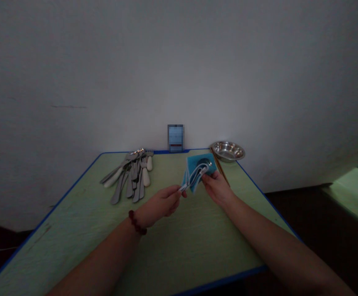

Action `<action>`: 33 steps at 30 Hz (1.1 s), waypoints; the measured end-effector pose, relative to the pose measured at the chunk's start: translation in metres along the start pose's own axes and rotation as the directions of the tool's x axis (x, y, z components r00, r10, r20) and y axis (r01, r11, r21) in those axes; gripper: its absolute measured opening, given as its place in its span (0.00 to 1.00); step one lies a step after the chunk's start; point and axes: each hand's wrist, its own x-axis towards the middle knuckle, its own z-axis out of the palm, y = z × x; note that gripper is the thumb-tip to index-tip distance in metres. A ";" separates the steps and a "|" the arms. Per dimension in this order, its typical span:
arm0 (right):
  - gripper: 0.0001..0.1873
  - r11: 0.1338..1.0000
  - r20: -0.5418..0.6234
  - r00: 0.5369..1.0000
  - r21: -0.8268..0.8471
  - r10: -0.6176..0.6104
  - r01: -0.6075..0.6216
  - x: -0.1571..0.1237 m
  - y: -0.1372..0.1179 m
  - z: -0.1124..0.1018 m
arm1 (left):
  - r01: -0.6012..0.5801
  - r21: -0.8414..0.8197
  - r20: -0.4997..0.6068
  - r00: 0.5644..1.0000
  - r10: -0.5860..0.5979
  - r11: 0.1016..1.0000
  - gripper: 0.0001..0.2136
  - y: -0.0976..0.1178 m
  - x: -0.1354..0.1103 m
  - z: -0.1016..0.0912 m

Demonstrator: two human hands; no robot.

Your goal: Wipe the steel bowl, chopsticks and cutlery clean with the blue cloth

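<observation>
With the left hand [169, 199], pinching the near end of a white cord [194, 176]; with the right hand [216, 187], grasping the lower right side of a blue cloth [192, 161], apparently together with some cord. Holding the cloth over the far right part of the counter [83, 230], between the cutlery pile [132, 176] and the metal bowl [228, 153], with a shiny round metal piece [207, 161] against it, perhaps a spoon head; hard to tell in this dim light.

Main risk, in judgement: pulling too strongly with the left hand, and so tightening the looped cord into a tangle. Also possible: tilting the cloth or grasping too loosely, and so letting the metal piece slide down. By swinging the right hand outward, could push the wooden sticks [222, 169] just beside, or even knock the bowl off the far right corner.

As for the surface: pale green, edged in blue, with a few dark marks toward the left. Standing at the far edge, near the middle, a small blurred screen [175, 138]. Behind, a plain greyish wall [166, 61] with one thin scratch. At the right, lower down, a dark floor [290, 209] and another pale green surface [354, 197], more brightly lit.
</observation>
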 end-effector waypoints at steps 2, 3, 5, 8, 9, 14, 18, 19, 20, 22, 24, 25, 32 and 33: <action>0.11 1.000 -0.035 0.999 0.008 -0.012 0.012 0.001 0.000 -0.001 | -0.009 0.086 -0.009 1.000 0.009 0.996 0.10 -0.002 0.001 -0.001; 0.11 1.000 -0.051 0.999 0.011 -0.012 0.012 0.002 0.000 -0.001 | -0.013 0.137 -0.016 1.000 0.015 0.990 0.10 -0.002 0.002 -0.001; 0.10 1.000 -0.072 0.997 0.002 -0.001 0.001 0.003 -0.001 -0.002 | -0.019 0.233 -0.030 0.999 0.027 0.972 0.10 -0.003 0.002 -0.002; 0.10 0.999 -0.080 0.997 -0.039 0.008 -0.011 0.004 -0.002 -0.003 | -0.026 0.317 -0.030 0.999 0.037 0.948 0.10 -0.001 0.002 -0.003; 0.10 0.998 -0.084 0.996 -0.057 0.005 -0.010 0.004 -0.002 -0.003 | -0.026 0.330 -0.028 0.999 0.038 0.944 0.10 -0.001 0.001 -0.003; 0.13 0.993 -0.094 0.996 -0.118 -0.003 -0.009 0.004 -0.002 -0.004 | -0.032 0.345 -0.037 0.998 0.048 0.938 0.10 0.000 0.000 0.000; 0.13 0.995 -0.102 0.994 -0.087 0.048 -0.057 0.002 -0.003 -0.004 | -0.034 0.367 -0.040 0.998 0.052 0.930 0.10 0.000 0.000 0.001; 0.13 0.994 -0.107 0.992 -0.080 0.064 -0.073 0.002 -0.003 -0.004 | -0.032 0.372 -0.044 0.998 0.052 0.928 0.10 0.000 0.000 0.002; 0.13 0.993 -0.112 0.990 -0.074 0.081 -0.089 0.002 -0.003 -0.004 | -0.030 0.375 -0.046 0.998 0.051 0.926 0.10 -0.001 0.001 0.002; 0.12 0.990 -0.120 0.986 -0.065 0.113 -0.122 0.001 -0.004 -0.004 | -0.032 0.375 -0.039 0.998 0.050 0.927 0.10 -0.002 0.001 0.003; 0.12 0.988 -0.119 0.983 -0.048 0.138 -0.144 0.001 -0.004 -0.003 | -0.036 0.372 -0.025 0.998 0.049 0.928 0.09 -0.004 0.002 0.003; 0.11 0.988 -0.116 0.983 -0.038 0.146 -0.151 0.001 -0.004 -0.003 | -0.038 0.371 -0.020 0.999 0.049 0.928 0.09 -0.005 0.003 0.004; 0.11 0.988 -0.133 0.979 -0.018 0.151 -0.155 0.001 -0.004 -0.001 | -0.053 0.351 0.026 0.999 0.047 0.935 0.10 -0.011 0.005 0.005; 0.11 0.987 -0.140 0.979 -0.024 0.151 -0.156 0.002 -0.004 -0.002 | -0.052 0.342 0.030 0.999 0.045 0.938 0.10 -0.012 0.005 0.005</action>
